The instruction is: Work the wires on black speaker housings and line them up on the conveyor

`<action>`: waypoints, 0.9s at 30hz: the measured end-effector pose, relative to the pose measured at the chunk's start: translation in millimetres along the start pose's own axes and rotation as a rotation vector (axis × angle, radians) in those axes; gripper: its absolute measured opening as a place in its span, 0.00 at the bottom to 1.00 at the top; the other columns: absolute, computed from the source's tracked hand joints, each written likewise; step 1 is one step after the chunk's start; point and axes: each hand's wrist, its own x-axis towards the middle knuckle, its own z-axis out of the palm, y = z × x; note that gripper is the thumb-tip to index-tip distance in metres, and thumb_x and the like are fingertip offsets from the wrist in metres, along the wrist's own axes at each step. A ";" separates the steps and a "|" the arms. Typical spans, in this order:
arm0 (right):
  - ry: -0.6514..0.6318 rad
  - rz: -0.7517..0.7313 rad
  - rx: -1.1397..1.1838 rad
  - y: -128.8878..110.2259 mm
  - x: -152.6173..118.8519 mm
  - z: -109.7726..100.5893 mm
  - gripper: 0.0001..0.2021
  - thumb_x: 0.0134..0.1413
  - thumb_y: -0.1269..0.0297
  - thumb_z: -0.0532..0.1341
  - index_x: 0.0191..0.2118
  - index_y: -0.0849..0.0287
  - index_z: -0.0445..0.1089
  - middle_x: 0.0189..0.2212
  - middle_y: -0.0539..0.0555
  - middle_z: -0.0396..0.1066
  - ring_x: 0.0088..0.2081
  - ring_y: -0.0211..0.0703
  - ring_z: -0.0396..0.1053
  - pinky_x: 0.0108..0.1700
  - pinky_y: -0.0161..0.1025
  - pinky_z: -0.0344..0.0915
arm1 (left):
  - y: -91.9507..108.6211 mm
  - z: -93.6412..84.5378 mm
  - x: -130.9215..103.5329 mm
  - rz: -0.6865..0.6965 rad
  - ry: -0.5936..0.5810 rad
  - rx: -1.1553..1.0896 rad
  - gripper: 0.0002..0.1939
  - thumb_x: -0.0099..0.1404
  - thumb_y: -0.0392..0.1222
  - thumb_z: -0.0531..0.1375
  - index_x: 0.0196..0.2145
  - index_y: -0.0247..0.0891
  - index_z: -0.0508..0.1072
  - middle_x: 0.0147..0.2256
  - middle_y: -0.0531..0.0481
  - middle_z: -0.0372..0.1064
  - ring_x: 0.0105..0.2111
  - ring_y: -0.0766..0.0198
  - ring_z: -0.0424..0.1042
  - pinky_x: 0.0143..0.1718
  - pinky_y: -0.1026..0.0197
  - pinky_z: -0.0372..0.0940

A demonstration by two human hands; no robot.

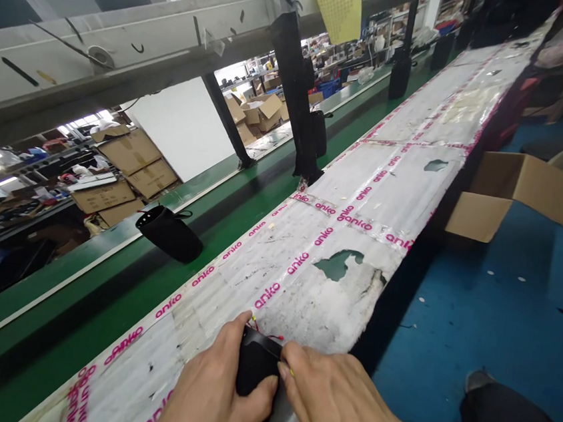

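A black fabric-covered cylinder (256,363) is gripped in my left hand (217,385), with the thumb across its near side and the fingers behind it. Thin red wires (275,336) with small coloured ends stick out at its top rim. My right hand (342,399) is closed in a pinch against the right edge of that rim. A tiny yellow bit shows at its fingertips; what they pinch is mostly hidden. Both hands are over a white worktop (233,286) wrapped in plastic and taped with pink "anko" lettering.
Left of the worktop runs a green conveyor belt (230,222) carrying a similar black cylinder (171,233) with a loop; more stand farther along. A dark post (294,91) rises beside it. An opened cardboard box (482,215) is on the right, above the blue floor (502,315).
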 end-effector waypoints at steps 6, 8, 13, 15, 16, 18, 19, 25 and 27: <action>0.037 -0.030 -0.060 -0.2 1.9 0.0 0.12 0.69 0.70 0.44 0.50 0.63 0.59 0.24 0.50 0.68 0.23 0.43 0.67 0.29 0.43 0.53 | 4.6 2.8 -1.5 -0.025 0.036 0.044 0.38 0.58 0.51 0.54 0.64 0.35 0.54 0.56 0.38 0.68 0.52 0.44 0.71 0.52 0.47 0.63; 0.037 -0.045 -0.085 -0.4 5.7 -5.6 0.12 0.66 0.72 0.45 0.51 0.65 0.59 0.24 0.50 0.69 0.23 0.43 0.68 0.28 0.43 0.53 | 6.2 3.1 -1.5 -0.039 0.036 0.063 0.38 0.58 0.51 0.55 0.64 0.35 0.54 0.56 0.38 0.68 0.52 0.44 0.71 0.52 0.47 0.63; -0.101 -0.005 -0.061 -0.4 16.4 -16.3 0.17 0.51 0.75 0.56 0.48 0.63 0.62 0.22 0.48 0.69 0.19 0.43 0.67 0.24 0.44 0.49 | 8.2 2.7 -0.2 -0.064 0.012 0.085 0.36 0.59 0.51 0.54 0.63 0.38 0.54 0.52 0.37 0.72 0.48 0.42 0.74 0.48 0.46 0.65; -0.194 -0.018 -0.019 0.6 19.1 -16.8 0.17 0.48 0.75 0.59 0.46 0.62 0.62 0.22 0.47 0.69 0.20 0.43 0.68 0.23 0.44 0.48 | 7.8 3.1 0.4 -0.064 0.006 0.090 0.36 0.59 0.51 0.53 0.63 0.37 0.53 0.52 0.36 0.71 0.49 0.42 0.73 0.48 0.45 0.65; -0.228 -0.021 0.000 1.2 19.7 -16.5 0.16 0.49 0.75 0.59 0.45 0.62 0.62 0.23 0.47 0.70 0.20 0.43 0.68 0.23 0.44 0.49 | 7.5 3.3 0.6 -0.064 0.000 0.093 0.36 0.59 0.51 0.53 0.63 0.37 0.53 0.52 0.35 0.71 0.50 0.42 0.73 0.49 0.45 0.65; -0.270 -0.024 0.020 2.1 19.5 -15.8 0.14 0.51 0.75 0.59 0.45 0.62 0.63 0.23 0.47 0.70 0.21 0.44 0.69 0.24 0.45 0.49 | 6.8 3.7 0.6 -0.066 -0.005 0.094 0.36 0.59 0.51 0.53 0.63 0.36 0.53 0.54 0.35 0.70 0.51 0.42 0.72 0.50 0.45 0.65; -0.275 -0.025 0.014 2.4 19.0 -16.0 0.15 0.51 0.74 0.59 0.46 0.62 0.63 0.24 0.47 0.70 0.22 0.44 0.69 0.24 0.45 0.50 | 6.6 3.6 0.5 -0.066 -0.004 0.090 0.36 0.59 0.51 0.53 0.63 0.36 0.53 0.54 0.35 0.70 0.51 0.42 0.72 0.50 0.45 0.64; -0.404 -0.029 -0.036 1.1 23.1 -31.9 0.19 0.53 0.76 0.58 0.52 0.64 0.64 0.31 0.51 0.73 0.29 0.48 0.71 0.30 0.46 0.58 | 6.2 -0.8 -0.5 -0.040 -0.004 0.051 0.35 0.60 0.52 0.54 0.62 0.37 0.54 0.56 0.38 0.67 0.53 0.45 0.70 0.53 0.47 0.62; -0.450 -0.016 -0.017 0.5 27.0 -37.8 0.18 0.55 0.75 0.58 0.52 0.64 0.64 0.31 0.52 0.73 0.30 0.49 0.72 0.31 0.46 0.60 | 5.5 -1.6 -0.1 -0.049 -0.002 0.052 0.33 0.61 0.53 0.54 0.61 0.40 0.55 0.56 0.40 0.68 0.52 0.46 0.71 0.52 0.46 0.63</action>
